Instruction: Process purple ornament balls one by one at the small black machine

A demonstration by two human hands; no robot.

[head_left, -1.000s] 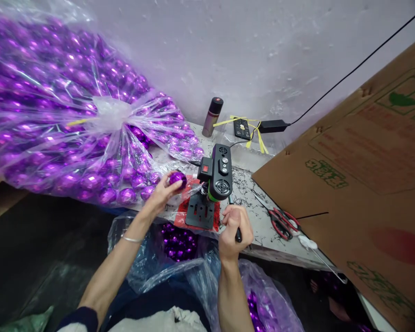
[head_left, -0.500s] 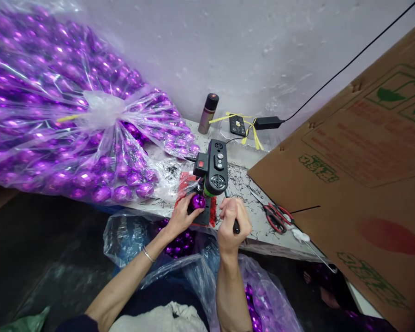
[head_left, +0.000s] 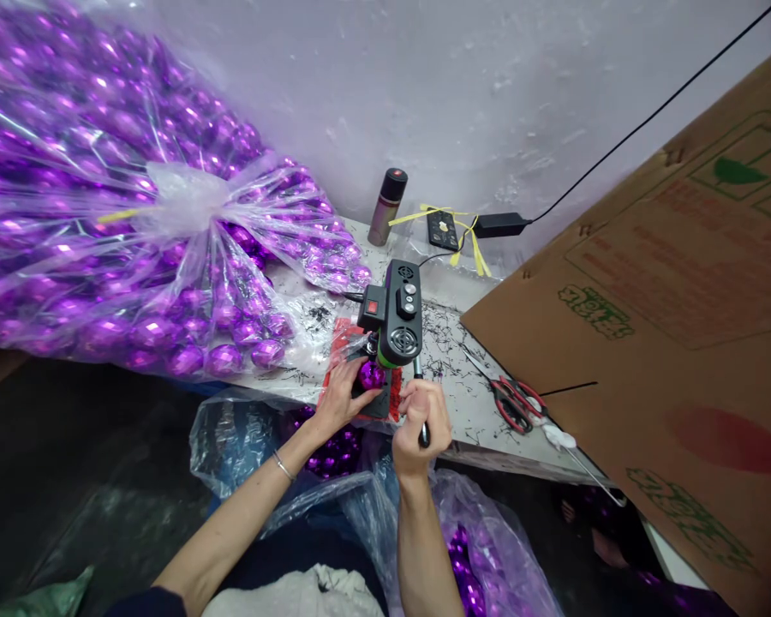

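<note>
While a tied plastic bag (head_left: 189, 201) of shiny purple balls fills the left side of the bench (head_left: 450, 411), the left hand (head_left: 340, 398) is partly curled, thumb and fingers around one purple ball (head_left: 372, 375). That ball sits at the near end of the black machine (head_left: 402, 317), over its dark base plate (head_left: 379, 404) — whether it touches the plate is hidden. Next, the right hand (head_left: 422, 420) makes a closed fist around the lever (head_left: 425, 437). Farther right lie red-and-black scissors (head_left: 515, 403), just beside a large cardboard box (head_left: 655, 360).
</note>
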